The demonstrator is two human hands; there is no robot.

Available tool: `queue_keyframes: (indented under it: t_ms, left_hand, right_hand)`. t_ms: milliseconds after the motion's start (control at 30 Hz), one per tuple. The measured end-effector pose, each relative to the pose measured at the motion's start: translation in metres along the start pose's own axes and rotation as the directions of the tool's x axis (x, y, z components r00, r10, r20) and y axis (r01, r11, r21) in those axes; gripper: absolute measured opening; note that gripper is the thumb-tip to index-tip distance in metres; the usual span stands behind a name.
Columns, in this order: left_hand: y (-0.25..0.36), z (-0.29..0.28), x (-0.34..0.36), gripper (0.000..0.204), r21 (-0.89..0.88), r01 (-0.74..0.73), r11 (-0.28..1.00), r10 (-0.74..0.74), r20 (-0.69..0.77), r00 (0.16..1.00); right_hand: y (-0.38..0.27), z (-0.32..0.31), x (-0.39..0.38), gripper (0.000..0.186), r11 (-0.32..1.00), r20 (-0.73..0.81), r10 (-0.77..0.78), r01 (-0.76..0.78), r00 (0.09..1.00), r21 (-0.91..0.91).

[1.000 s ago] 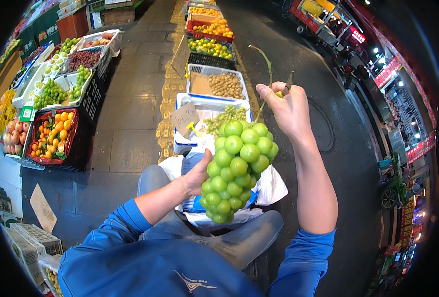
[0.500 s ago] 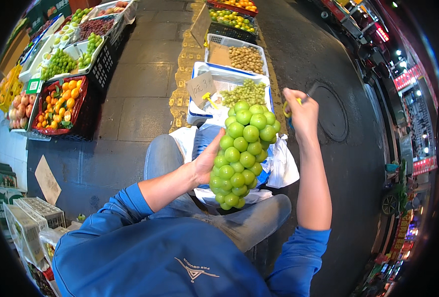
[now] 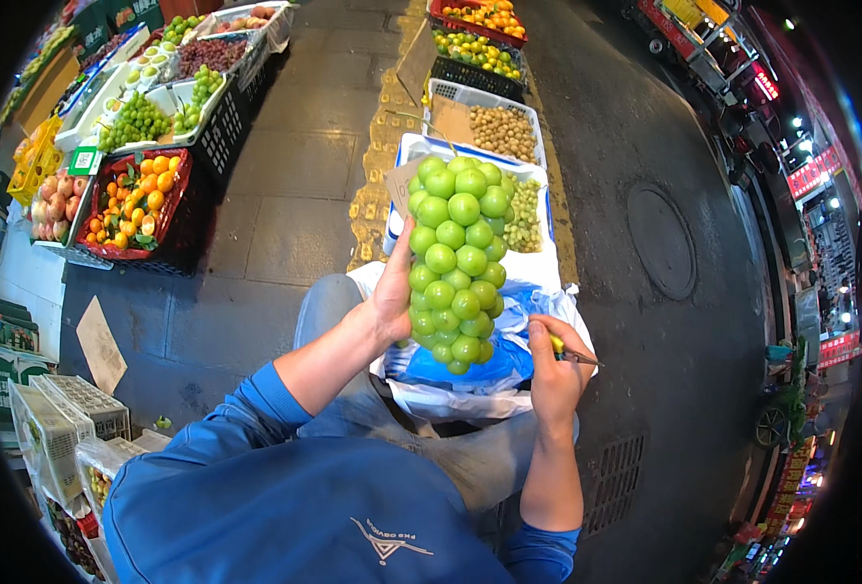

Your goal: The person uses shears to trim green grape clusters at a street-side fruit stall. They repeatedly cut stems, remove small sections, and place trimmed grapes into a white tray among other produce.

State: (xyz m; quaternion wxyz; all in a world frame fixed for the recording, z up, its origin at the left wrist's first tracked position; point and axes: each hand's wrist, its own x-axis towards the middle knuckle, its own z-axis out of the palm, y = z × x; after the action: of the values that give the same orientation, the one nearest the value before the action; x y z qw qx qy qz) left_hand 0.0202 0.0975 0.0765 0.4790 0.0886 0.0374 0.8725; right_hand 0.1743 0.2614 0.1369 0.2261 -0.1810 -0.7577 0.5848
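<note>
A large bunch of plump green grapes (image 3: 458,263) stands upright in front of me, with my left hand (image 3: 388,287) gripping it from its left side. My right hand (image 3: 556,370) is low at the right of the bunch, closed on yellow-handled snips (image 3: 582,356) whose dark blades point right. Beneath both hands, crumpled white plastic and a blue bag (image 3: 504,321) lie around my bent legs. Behind the bunch sits a white tray of small green grapes (image 3: 522,209), with a cardboard sign partly hidden at its left.
Further trays run away ahead, holding small brown round fruit (image 3: 502,132) and yellow citrus (image 3: 480,55). On the left stand fruit crates, including a red-lined one of oranges (image 3: 134,200), and a cardboard sheet (image 3: 100,346). The right has dark road, a manhole cover (image 3: 662,241) and lit storefronts.
My left hand has lifted the grape bunch higher. My right hand, earlier at the stem top, has come down beside the bunch with the snips. The trays appear shifted in view.
</note>
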Motion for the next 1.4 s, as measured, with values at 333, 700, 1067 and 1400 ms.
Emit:
queue_keyframes:
  t_ms: [333, 700, 1067, 1400]
  left_hand:
    - [0.008, -0.012, -0.022, 0.077, 0.045, 0.029, 0.999, -0.026, -0.070, 0.997]
    - [-0.004, 0.028, 0.011, 0.087, 0.153, -0.196, 0.968, 0.217, -0.129, 0.968]
    - [-0.006, 0.032, 0.030, 0.090, 0.210, -0.375, 0.903, 0.419, -0.232, 0.878]
    - [0.006, 0.013, 0.008, 0.087, 0.222, -0.281, 0.934, 0.315, -0.131, 0.940]
  right_hand:
    - [0.011, 0.008, 0.017, 0.014, 0.994, 0.051, -0.036, 0.031, 0.998, 0.100]
    - [0.037, 0.029, -0.008, 0.021, 0.947, -0.178, 0.039, 0.020, 0.983, 0.320]
    - [0.035, 0.076, -0.032, 0.018, 0.923, -0.103, 0.086, -0.040, 0.991, 0.384]
    - [0.047, 0.052, -0.012, 0.018, 0.895, -0.355, 0.094, 0.077, 0.930, 0.439]
